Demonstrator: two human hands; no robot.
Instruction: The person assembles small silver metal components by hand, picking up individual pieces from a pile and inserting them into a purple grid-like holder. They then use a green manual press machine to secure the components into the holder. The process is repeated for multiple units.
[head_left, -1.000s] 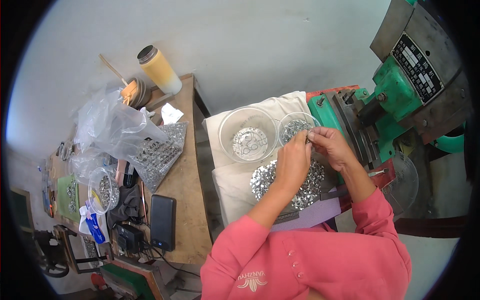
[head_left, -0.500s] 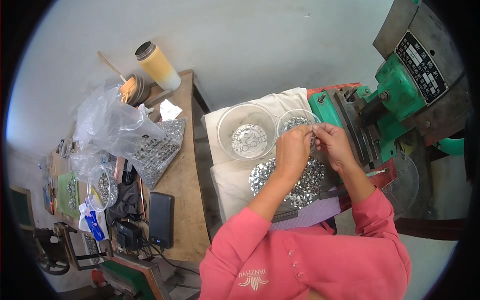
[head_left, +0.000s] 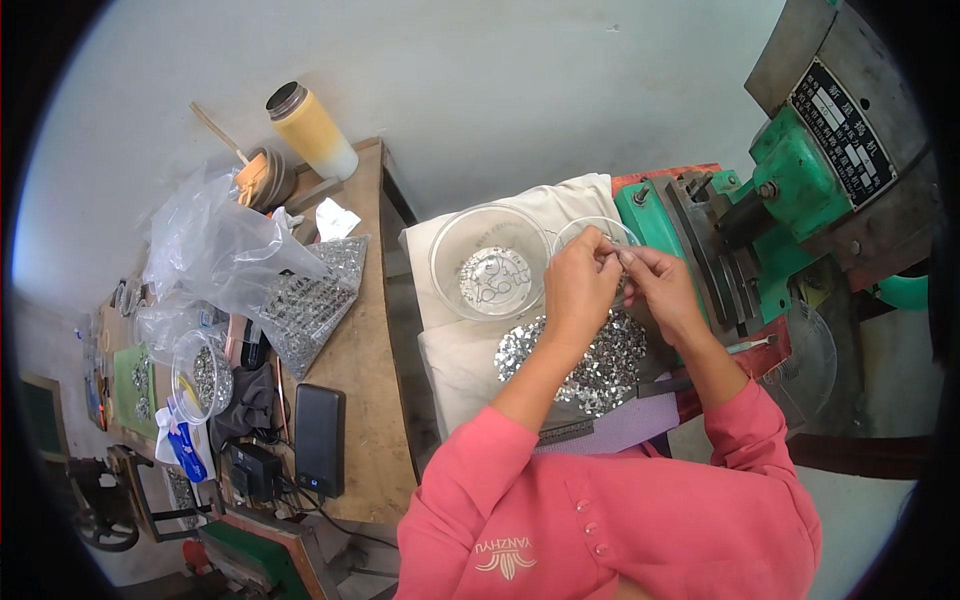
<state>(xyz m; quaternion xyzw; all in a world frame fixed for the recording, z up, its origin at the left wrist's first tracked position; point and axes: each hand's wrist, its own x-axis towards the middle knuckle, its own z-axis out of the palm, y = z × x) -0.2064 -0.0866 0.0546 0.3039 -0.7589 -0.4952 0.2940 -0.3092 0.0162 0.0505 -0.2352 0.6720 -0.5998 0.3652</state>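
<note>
Taking the heap of metal pieces on the cloth as the clock's centre, one tub sits on that cloth at 11 o'clock and a second tub just beside it at 12, partly behind the hands, with the press towards 2 and the counter at 9. With the power bank on that counter as centre, the bag of pieces lies at 12 o'clock, the bottle farther out at 12, a tub holding pieces at 10 and the adapter at 8.
</note>
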